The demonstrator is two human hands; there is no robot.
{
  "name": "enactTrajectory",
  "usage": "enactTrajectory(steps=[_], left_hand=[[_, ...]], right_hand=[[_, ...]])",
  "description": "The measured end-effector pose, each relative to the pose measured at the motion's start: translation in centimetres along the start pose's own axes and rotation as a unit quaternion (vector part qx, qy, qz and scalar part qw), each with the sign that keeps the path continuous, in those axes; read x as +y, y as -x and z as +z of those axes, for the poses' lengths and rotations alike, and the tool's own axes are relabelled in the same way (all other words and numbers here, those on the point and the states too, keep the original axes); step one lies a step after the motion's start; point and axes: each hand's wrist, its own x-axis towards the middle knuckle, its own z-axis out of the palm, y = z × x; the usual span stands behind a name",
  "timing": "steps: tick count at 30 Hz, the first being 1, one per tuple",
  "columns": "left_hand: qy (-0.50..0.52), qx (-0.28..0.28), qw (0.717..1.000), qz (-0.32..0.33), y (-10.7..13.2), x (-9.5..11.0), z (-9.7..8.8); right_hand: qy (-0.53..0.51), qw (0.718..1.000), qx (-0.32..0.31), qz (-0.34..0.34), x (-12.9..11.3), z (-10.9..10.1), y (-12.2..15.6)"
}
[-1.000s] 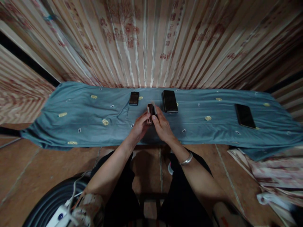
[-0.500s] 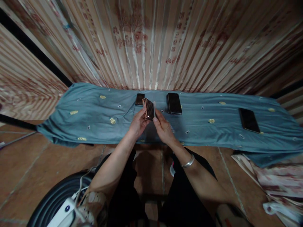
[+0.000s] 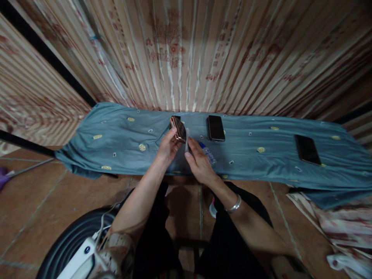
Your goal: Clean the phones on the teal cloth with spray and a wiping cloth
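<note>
My left hand (image 3: 167, 148) grips a dark, glossy phone (image 3: 178, 129) with copper-coloured edges, held tilted above the cloth. Between the fingers of my right hand (image 3: 200, 161) is a thin whitish strip (image 3: 187, 138), close beside the phone's right edge; its exact kind is unclear. Just beyond my right fingers lies a blue and clear packet (image 3: 207, 152), partly covered by the hand. A small dark object on the cloth is mostly hidden behind the held phone. To the right, a black phone-like slab (image 3: 216, 128) appears stacked on another.
A teal cloth (image 3: 139, 131) with yellow motifs covers the long bench. Another black device (image 3: 308, 149) rests on its right part. Pleated curtains (image 3: 180, 54) hang behind. At lower left stand a coiled black hose (image 3: 62, 240) and a white power strip (image 3: 77, 259).
The phone has moved slightly left and away from my right hand, with a gap now showing beside the strip. The blue packet has come into clearer view.
</note>
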Motion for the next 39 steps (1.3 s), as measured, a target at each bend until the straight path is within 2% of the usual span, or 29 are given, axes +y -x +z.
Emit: enactTrajectory(steps=[8, 15, 19, 24, 39], left_hand=[[0.014, -0.006, 1.0, -0.008, -0.3, -0.8, 0.4], [-0.001, 0.019, 1.0, -0.005, -0.4, -1.8, 0.6], [0.002, 0.032, 0.999, -0.011, -0.2, -2.1, 0.7], [0.008, 0.04, 0.998, -0.041, -0.1, -1.5, 0.8], [0.043, -0.011, 0.999, -0.024, -0.6, -0.5, 0.0]], right_hand=[[0.046, 0.997, 0.001, -0.063, -1.0, 0.1, 0.4], [0.116, 0.988, -0.015, -0.099, -1.1, 0.1, -0.2], [0.127, 0.987, -0.014, -0.103, -0.8, 0.0, -0.4], [0.129, 0.987, -0.011, -0.099, -0.2, -0.2, -0.3], [0.111, 0.99, 0.001, -0.082, 1.2, -0.1, 0.1]])
